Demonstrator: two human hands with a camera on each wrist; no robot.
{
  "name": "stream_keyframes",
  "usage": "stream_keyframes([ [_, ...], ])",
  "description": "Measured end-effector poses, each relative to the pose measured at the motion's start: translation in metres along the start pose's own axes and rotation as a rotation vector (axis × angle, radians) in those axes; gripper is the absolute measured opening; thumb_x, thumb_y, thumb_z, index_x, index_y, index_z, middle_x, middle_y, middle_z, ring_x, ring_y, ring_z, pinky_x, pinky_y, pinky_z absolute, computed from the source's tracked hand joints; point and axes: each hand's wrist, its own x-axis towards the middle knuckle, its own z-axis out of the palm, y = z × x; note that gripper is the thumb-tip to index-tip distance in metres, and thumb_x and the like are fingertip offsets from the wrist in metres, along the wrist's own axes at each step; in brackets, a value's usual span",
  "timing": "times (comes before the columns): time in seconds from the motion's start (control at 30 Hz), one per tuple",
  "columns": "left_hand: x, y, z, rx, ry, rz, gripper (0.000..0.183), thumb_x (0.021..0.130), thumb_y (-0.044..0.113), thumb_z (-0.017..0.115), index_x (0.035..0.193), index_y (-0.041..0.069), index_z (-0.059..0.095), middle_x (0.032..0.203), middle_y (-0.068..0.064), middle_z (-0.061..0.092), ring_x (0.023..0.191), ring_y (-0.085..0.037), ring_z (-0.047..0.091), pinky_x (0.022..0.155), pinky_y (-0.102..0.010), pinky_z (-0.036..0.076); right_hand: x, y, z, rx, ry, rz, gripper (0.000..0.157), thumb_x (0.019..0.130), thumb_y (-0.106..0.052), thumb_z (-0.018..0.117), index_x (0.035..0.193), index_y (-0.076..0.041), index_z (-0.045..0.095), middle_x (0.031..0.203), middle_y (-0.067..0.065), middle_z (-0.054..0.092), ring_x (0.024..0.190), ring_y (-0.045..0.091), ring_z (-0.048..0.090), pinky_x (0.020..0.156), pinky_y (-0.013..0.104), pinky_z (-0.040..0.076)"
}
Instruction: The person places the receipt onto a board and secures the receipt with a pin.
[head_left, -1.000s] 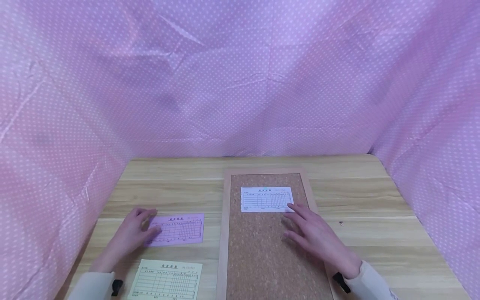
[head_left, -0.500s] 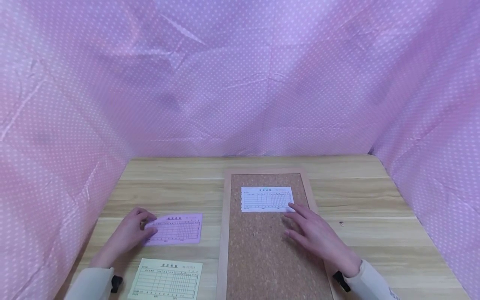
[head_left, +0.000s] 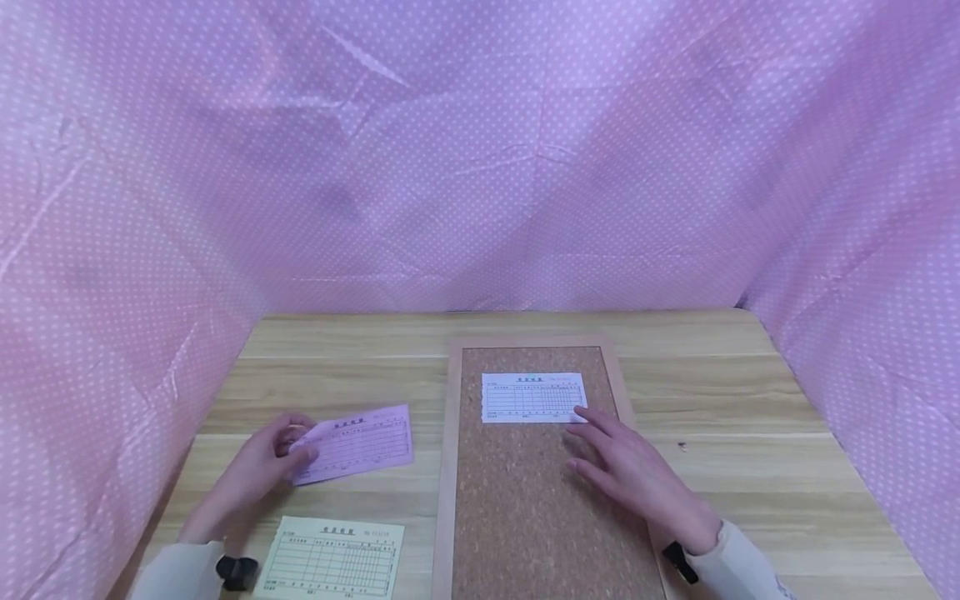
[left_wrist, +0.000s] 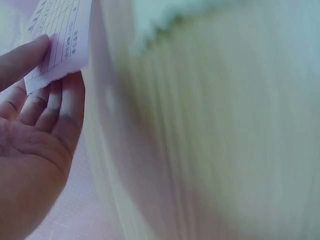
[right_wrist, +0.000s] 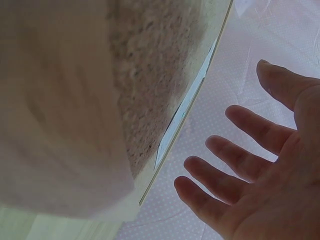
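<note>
1. While the left hand [head_left: 257,463] is pinching the purple slip [head_left: 363,445] left of the corkboard [head_left: 525,518], the right hand [head_left: 637,473] is holding nothing.
2. Its spread fingers are pointing toward the white slip [head_left: 531,398], contact being unclear.

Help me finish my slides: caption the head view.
Left grip holds a purple slip; a white slip lies on the corkboard near the right grip.

The board [head_left: 525,517] lies on the tabletop [head_left: 750,375], the cloth [head_left: 495,150] behind it. On the board's far part lies a first slip [head_left: 528,397]; over its right side is the right hand [head_left: 633,467]. Left of the board, the left hand [head_left: 258,458] holds a second slip [head_left: 360,446]; left of the board's nearer part lies a third slip [head_left: 330,560].
</note>
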Motion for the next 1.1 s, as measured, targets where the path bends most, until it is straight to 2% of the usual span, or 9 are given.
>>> stream_keyframes([
  [0.17,-0.004,0.020,0.006,-0.186,-0.014,0.000,0.070,0.093,0.004,0.072,0.156,0.006,0.039,0.120,-0.024,0.064,0.093,-0.020,0.073,0.071,-0.035,0.062,-0.001,-0.003,-0.001,0.014,0.002,0.015,0.048,0.090,-0.031,0.082,0.128,-0.004,0.070,0.143,0.021,0.058,0.127,0.040,0.060,0.103,0.056,0.050],
  [0.33,-0.004,0.042,0.017,-0.290,-0.010,0.071,0.073,0.093,-0.001,0.071,0.158,0.007,0.037,0.120,-0.025,0.062,0.091,-0.021,0.075,0.069,-0.037,0.063,0.001,-0.006,-0.002,0.026,0.005,0.026,0.048,0.091,-0.032,0.081,0.129,-0.005,0.069,0.145,0.019,0.058,0.128,0.039,0.059,0.104,0.055,0.050],
  [0.47,-0.002,0.059,0.030,-0.314,-0.015,0.138,0.070,0.092,-0.004,0.071,0.155,0.003,0.040,0.118,-0.025,0.061,0.089,-0.019,0.075,0.071,-0.035,0.063,0.002,-0.009,-0.004,0.046,-0.001,0.043,0.048,0.091,-0.033,0.080,0.130,-0.006,0.069,0.146,0.017,0.057,0.129,0.038,0.059,0.104,0.055,0.049],
  [0.63,0.002,0.077,0.046,-0.355,-0.048,0.177,0.068,0.091,-0.008,0.070,0.153,-0.002,0.042,0.118,-0.028,0.059,0.090,-0.019,0.075,0.073,-0.035,0.063,0.003,-0.013,-0.006,0.070,0.002,0.056,0.048,0.091,-0.032,0.080,0.130,-0.007,0.069,0.147,0.017,0.057,0.130,0.037,0.058,0.105,0.055,0.049],
  [1.1,0.008,0.120,0.082,-0.415,-0.141,0.160,0.067,0.090,-0.004,0.072,0.151,0.004,0.048,0.123,-0.026,0.060,0.093,-0.025,0.075,0.076,-0.037,0.063,0.005,-0.021,-0.012,0.172,0.016,0.104,0.046,0.095,-0.031,0.076,0.134,-0.008,0.067,0.148,0.015,0.056,0.134,0.037,0.056,0.107,0.058,0.046],
])
